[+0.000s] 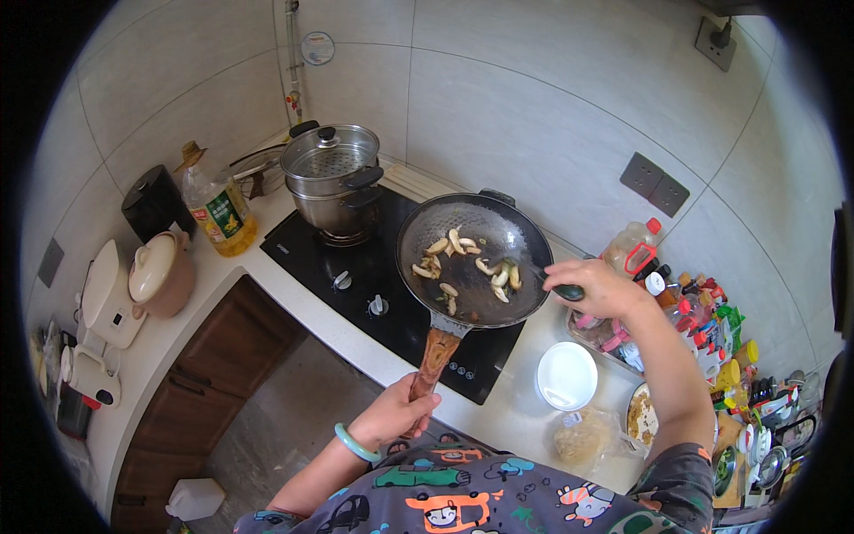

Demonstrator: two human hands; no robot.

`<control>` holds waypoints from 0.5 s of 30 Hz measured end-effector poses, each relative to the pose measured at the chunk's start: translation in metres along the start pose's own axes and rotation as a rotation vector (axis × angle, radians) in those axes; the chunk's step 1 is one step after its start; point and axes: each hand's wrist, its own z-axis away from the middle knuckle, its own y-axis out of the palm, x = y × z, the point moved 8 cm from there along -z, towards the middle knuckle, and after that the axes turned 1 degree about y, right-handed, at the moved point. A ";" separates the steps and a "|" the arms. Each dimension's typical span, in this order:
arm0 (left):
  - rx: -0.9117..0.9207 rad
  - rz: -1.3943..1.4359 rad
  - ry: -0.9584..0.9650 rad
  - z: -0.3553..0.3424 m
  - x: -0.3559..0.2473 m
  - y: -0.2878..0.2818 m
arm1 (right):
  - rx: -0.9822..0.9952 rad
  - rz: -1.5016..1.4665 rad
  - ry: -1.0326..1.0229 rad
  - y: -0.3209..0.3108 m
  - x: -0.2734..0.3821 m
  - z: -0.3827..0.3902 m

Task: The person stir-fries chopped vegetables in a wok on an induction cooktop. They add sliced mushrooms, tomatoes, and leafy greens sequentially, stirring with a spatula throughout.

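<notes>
A dark wok (427,227) sits on the right side of the black gas hob (347,311). Its wooden handle (437,360) points toward me, and my left hand (398,412) is wrapped round it. Pieces of sliced mushroom (458,240) lie scattered over the wok's inside, some gathered at its right. My right hand (592,287), above the wok's right rim, grips a cooking utensil by its dark green handle (569,292). The utensil's metal end reaches into the wok among the mushrooms; its exact shape is hard to make out.
A steamer pot with a glass lid (331,165) occupies the left burner. An oil bottle (222,218) and a beige lidded pot (162,274) stand at left. To the right are a white bowl (567,376), a plastic bag (587,438) and crowded seasoning bottles (703,329).
</notes>
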 end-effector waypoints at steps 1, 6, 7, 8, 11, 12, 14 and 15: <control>-0.002 0.001 0.007 0.001 0.000 -0.001 | 0.027 -0.054 0.014 -0.009 0.009 0.007; 0.028 -0.009 0.021 -0.003 0.002 -0.002 | 0.017 -0.254 0.047 -0.048 0.028 0.038; 0.031 -0.012 0.017 -0.003 0.001 -0.001 | 0.016 -0.267 0.036 -0.049 0.030 0.042; 0.032 -0.013 0.012 -0.003 0.001 0.000 | 0.011 -0.262 0.031 -0.047 0.033 0.041; 0.029 -0.015 0.008 -0.003 0.002 0.000 | -0.013 -0.215 -0.018 -0.021 0.020 0.022; 0.027 -0.013 0.005 -0.002 0.001 0.000 | -0.123 -0.175 -0.018 -0.015 0.011 0.015; 0.011 -0.006 0.000 0.001 0.000 -0.001 | -0.302 -0.191 0.132 -0.011 -0.007 -0.003; 0.007 0.004 -0.002 0.001 0.000 -0.001 | -0.390 -0.199 0.208 -0.009 -0.016 -0.010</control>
